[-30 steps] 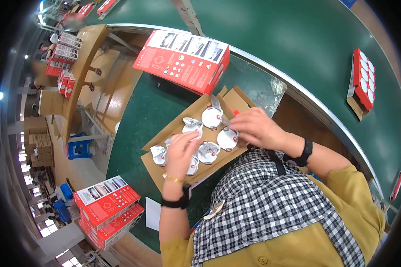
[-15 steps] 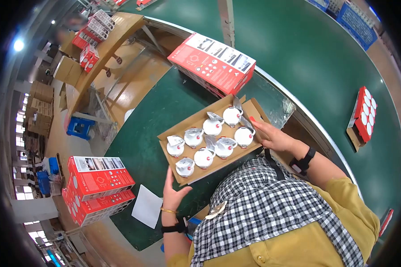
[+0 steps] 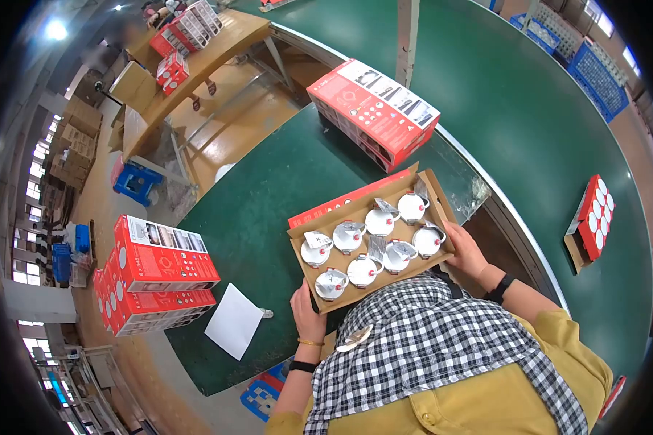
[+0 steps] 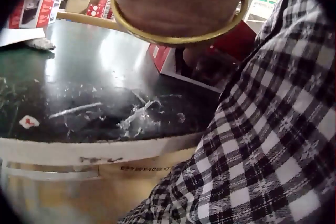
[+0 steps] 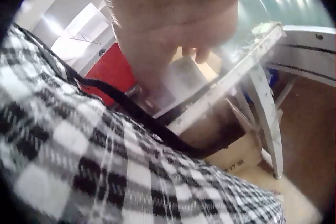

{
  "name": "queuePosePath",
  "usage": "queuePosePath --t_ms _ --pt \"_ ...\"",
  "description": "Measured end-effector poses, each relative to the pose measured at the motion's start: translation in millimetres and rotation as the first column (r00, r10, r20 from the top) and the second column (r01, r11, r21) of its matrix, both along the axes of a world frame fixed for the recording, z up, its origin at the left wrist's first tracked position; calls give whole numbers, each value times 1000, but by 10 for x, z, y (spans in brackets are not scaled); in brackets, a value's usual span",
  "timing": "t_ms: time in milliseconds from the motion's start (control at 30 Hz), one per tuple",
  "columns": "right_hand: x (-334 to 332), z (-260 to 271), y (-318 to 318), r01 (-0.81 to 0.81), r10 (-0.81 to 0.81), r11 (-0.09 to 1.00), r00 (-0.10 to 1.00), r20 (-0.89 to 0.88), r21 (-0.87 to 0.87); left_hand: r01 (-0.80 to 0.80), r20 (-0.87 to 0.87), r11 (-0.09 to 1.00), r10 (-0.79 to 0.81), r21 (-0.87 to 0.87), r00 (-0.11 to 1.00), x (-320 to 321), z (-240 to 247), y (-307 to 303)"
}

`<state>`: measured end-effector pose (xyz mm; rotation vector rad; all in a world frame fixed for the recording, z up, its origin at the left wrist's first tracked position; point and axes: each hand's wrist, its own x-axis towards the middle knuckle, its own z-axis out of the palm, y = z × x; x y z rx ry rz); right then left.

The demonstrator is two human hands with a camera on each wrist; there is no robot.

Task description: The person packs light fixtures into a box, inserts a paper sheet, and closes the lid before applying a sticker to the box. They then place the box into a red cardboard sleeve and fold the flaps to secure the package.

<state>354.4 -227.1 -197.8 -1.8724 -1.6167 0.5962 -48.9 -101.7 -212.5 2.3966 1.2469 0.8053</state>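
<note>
An unfolded-top carton with red outer sides holds several white round pieces, some with clear or silvery packets on them. At its left end, the left hand grips the near corner. The right hand holds the opposite end beside the raised flap, its far fingers hidden by the cardboard. In the left wrist view, the left wrist with a gold bracelet fills the top. The right hand shows in the right wrist view, its hold blurred there.
A red box stands behind the carton on the green table. Red boxes are stacked at left near a white sheet. Another red carton lies on the green surface at right, beyond a metal edge.
Both hands have moved to the carton's ends, the left from above the pieces. The carton now sits farther right in the head view, tilted, with a red side showing behind.
</note>
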Motion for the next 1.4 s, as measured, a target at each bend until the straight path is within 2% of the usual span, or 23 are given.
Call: queuePosePath --t_ms 133,233,367,433,467,533,567,600,700,733,800,833,867,900,933,1000,1067,1100,1133,1167,1200,1333,1400 --pt "-80 80 -16 48 -66 994 979 194 96 2 3 1000 -2 -1 1000 60 112 58" --pt "-106 215 -63 4 -32 988 983 179 155 47 17 997 -48 53 999 29 137 84" --pt "-157 145 -103 70 -76 994 994 79 83 110 78 994 -108 -19 991 45 275 172" --pt "-206 254 19 149 -152 953 988 -9 266 84 148 996 -78 -33 986 58 300 307" --pt "-217 334 86 155 -159 951 987 -7 266 48 218 998 -37 -45 975 84 319 391" --pt "-209 488 232 248 -207 938 961 -181 244 100 111 983 -118 152 987 209 643 568" --pt "-192 474 330 267 -268 894 962 -50 360 74 143 989 -92 125 985 261 732 638" --pt "-145 513 406 270 -271 892 961 -48 363 49 174 994 -65 97 983 309 802 708" --pt "-84 877 745 348 -333 907 938 -100 239 69 196 998 -69 7 978 439 941 1025" --pt "-70 961 861 352 -338 905 936 -99 240 30 148 992 -11 -121 989 512 1027 1096" --pt "-2 1093 1052 421 -421 895 906 31 -148 -41 62 949 64 -314 996 624 1043 1238" --pt "84 947 1121 413 -405 888 911 83 -200 -36 65 948 59 -315 996 637 971 1296" --pt "107 847 1157 417 -408 886 909 87 -200 -78 -39 919 68 -388 997 653 816 1372" --pt "135 761 1195 397 -401 864 915 54 -309 -127 -143 882 69 -454 987 680 654 1435" --pt "157 658 1229 367 -396 831 918 20 -417 -117 -156 877 49 -466 987 694 506 1455" --pt "190 403 1226 357 -388 816 921 26 -454 -139 -130 859 85 -493 988 743 474 1420" --pt "205 202 1166 408 -514 809 840 -173 -422 -153 -138 838 94 -523 986 738 468 1414" --pt "241 119 1149 353 -521 811 799 -301 -467 -171 -149 823 106 -541 983 730 468 1397" --pt "210 134 1128 356 -524 808 798 -297 -470 -168 -148 821 103 -545 984 734 472 1387" --pt "153 145 1091 263 -527 837 627 -574 -480 -163 -117 825 118 -541 986 737 478 1378" --pt "123 168 1073 174 -489 872 382 -785 -458 -160 -86 828 135 -537 987 746 476 1372" --pt "148 301 1079 148 -476 870 497 -725 -470 -125 -103 838 83 -531 991 761 502 1394" --pt "212 412 1055 206 -474 873 565 -675 -442 -74 -42 847 61 -527 997 794 640 1336"
